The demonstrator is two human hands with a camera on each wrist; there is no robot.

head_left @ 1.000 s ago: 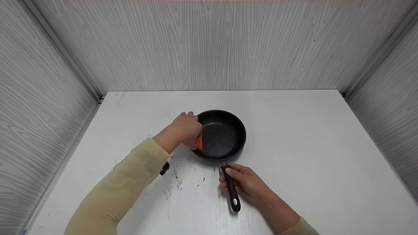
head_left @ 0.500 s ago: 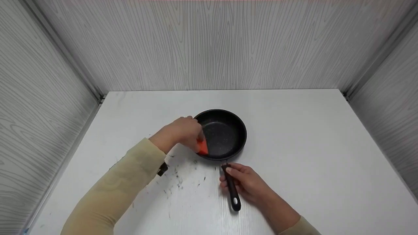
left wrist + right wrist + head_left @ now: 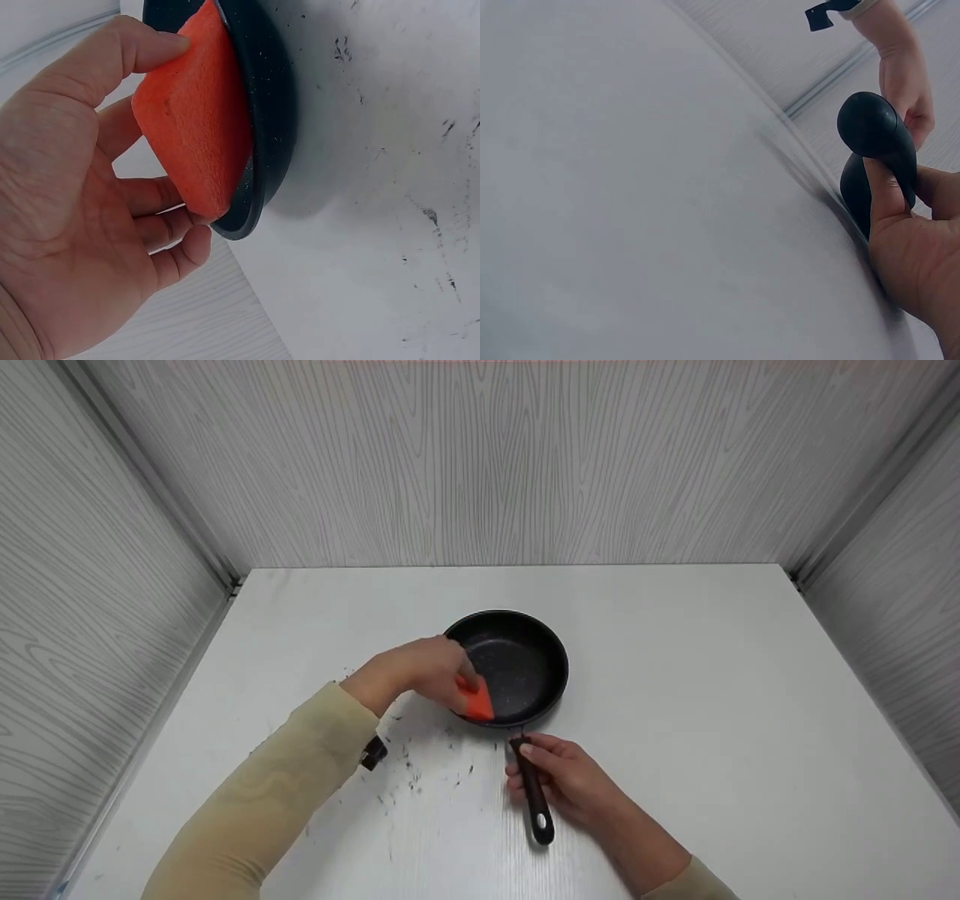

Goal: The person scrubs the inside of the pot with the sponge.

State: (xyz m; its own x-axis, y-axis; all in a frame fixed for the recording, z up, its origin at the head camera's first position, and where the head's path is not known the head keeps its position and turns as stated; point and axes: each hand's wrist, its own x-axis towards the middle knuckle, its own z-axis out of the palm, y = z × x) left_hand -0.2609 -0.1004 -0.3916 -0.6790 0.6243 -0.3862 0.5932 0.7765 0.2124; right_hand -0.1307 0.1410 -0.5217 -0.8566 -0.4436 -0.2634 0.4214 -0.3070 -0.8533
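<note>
Head view, left fingers pinching sponge at pan rim, right fingers gripping handle, table stretching rightward

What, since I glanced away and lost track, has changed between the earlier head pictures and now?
The left hand has moved the orange sponge rightward and slightly toward the person, along the near-left part of the pan. Nothing was taken hold of or let go. The right hand still holds the handle; the pan is practically where it was.

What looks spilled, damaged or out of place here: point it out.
Dark marks are scattered on the white tabletop beside the pan, odd against that pale surface; whether scuffs or residue, I cannot tell.
</note>
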